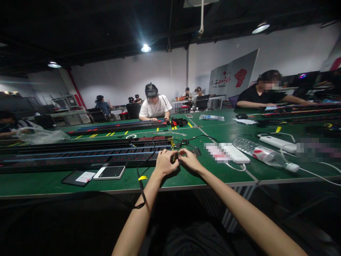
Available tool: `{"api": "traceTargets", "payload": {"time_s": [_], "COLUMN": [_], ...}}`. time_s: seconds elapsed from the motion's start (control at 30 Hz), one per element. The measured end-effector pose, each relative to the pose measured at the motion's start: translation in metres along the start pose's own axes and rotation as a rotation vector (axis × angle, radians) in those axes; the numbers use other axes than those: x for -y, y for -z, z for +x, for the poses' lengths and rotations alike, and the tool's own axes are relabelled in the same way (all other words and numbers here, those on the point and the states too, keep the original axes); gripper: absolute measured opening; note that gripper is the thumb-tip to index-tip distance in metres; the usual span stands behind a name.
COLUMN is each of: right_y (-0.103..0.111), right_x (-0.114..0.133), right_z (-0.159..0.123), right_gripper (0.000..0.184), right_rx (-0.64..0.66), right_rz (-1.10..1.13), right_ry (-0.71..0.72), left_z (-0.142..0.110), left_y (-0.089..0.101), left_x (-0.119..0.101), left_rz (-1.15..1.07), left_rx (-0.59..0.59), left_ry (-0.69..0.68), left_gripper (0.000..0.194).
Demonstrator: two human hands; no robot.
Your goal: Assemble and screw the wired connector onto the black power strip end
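Long black strips with rows of sockets and red marks, which look like power strips (87, 155), lie side by side on the green table (213, 174). My left hand (165, 163) is curled at the right end of the nearest strip, thumb and fingers closed round a small dark part there. Beside it, the fingertips of my right hand (189, 160) pinch together at the same dark part, which my fingers mostly hide. A black cable (139, 165) with a yellow tag (142, 177) hangs over the table edge by my left forearm. Small black plugs or connectors (183, 142) lie just beyond my hands.
Left of my hands lie a dark phone (78, 177) and a white-framed device (109, 172). To the right are a white power bank (234, 153), a plastic bottle (266, 154) and white cables. A person in white (156, 106) works across the table; another in black (262, 92) sits at right.
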State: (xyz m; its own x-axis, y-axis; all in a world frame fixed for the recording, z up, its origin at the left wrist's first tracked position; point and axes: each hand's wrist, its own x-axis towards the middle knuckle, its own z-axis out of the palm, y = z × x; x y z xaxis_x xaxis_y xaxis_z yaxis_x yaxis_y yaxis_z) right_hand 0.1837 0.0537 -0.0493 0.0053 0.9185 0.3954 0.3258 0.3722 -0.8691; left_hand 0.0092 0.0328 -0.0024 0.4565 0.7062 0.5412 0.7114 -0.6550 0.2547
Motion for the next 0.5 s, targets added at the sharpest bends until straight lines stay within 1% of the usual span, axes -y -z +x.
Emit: {"api": "traceTargets", "payload": {"time_s": [0.07,0.13,0.3,0.37,0.43,0.5], "right_y": [-0.0006,-0.001,-0.0008,-0.0001,0.0006,0.0011], "right_x": [-0.0005,-0.0012,-0.0009,0.0009,0.0031,0.0049], "right_z": [-0.0009,-0.0014,-0.0011,-0.0016,-0.0024,-0.0031], "right_gripper": [0.035,0.039,0.029,0.029,0.037,0.043], "right_rx": [0.019,0.039,0.022,-0.002,-0.008,0.013], "right_rz": [0.026,0.045,0.05,0.032,0.017,0.027], "right_ry": [0.005,0.007,0.002,-0.015,-0.023,-0.017], "left_z": [0.0001,-0.0001,-0.0004,-0.0002,0.0,0.0001], "left_y": [-0.0007,-0.0014,-0.0033,-0.0038,-0.0043,-0.005], "left_x": [0.0007,0.0014,0.0027,0.0032,0.0038,0.0046], "left_rz": [-0.013,-0.021,-0.025,-0.023,-0.024,-0.025], "left_rx": [-0.006,-0.012,-0.027,-0.027,-0.02,-0.017], "left_ry": [0.006,0.009,0.002,0.002,0.008,0.008], "left_gripper": [0.041,0.041,0.04,0.04,0.041,0.041]}}
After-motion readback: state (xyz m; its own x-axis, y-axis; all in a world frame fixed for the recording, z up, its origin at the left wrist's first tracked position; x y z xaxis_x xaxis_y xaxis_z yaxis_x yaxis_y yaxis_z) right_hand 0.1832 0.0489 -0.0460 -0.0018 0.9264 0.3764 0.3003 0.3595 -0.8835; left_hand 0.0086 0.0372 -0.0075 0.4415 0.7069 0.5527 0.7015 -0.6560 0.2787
